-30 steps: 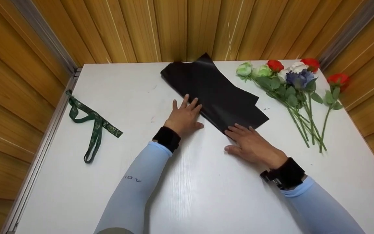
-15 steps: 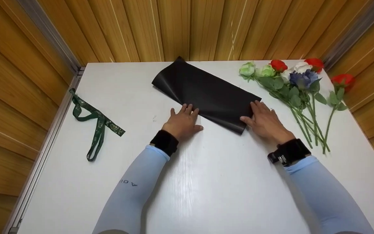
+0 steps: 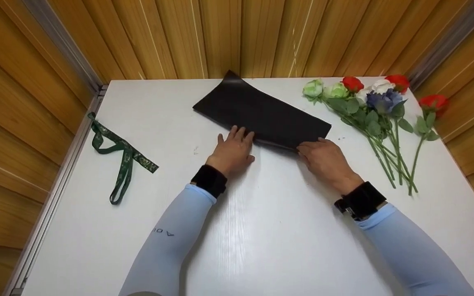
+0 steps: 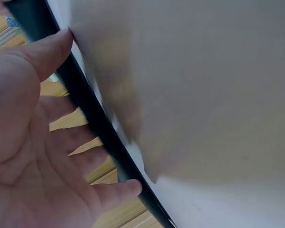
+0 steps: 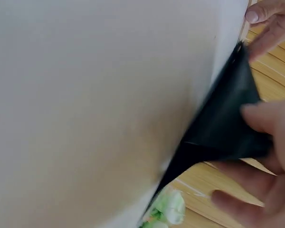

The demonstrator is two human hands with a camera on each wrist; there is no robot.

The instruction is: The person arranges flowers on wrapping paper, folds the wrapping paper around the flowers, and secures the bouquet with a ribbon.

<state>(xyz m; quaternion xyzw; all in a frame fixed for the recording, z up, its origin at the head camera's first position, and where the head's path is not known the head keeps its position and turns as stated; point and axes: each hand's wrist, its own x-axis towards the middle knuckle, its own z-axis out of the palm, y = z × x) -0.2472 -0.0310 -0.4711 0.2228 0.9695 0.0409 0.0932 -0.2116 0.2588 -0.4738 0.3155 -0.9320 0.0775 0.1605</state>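
A folded sheet of black wrapping paper (image 3: 261, 111) lies slantwise at the back middle of the table, one far corner curling up. At its near edge rests my left hand (image 3: 232, 150), fingers spread on the paper; the left wrist view shows the thumb by that dark edge (image 4: 96, 111). My right hand (image 3: 328, 162) pinches the near right part of the sheet. In the right wrist view its thumb lies on the lifted black flap (image 5: 223, 114), with fingers on the other side.
Artificial flowers (image 3: 368, 102) in red, green, white and blue lie at the back right, a single red one (image 3: 432, 105) apart from them. On the left is a looped green ribbon (image 3: 126, 154). Wooden panels (image 3: 261, 37) border the white table (image 3: 237, 246).
The paper has turned and its overlapping layers have come together. My right hand has moved from the right edge to the near corner, folding it back. The left hand stays nearly in place.
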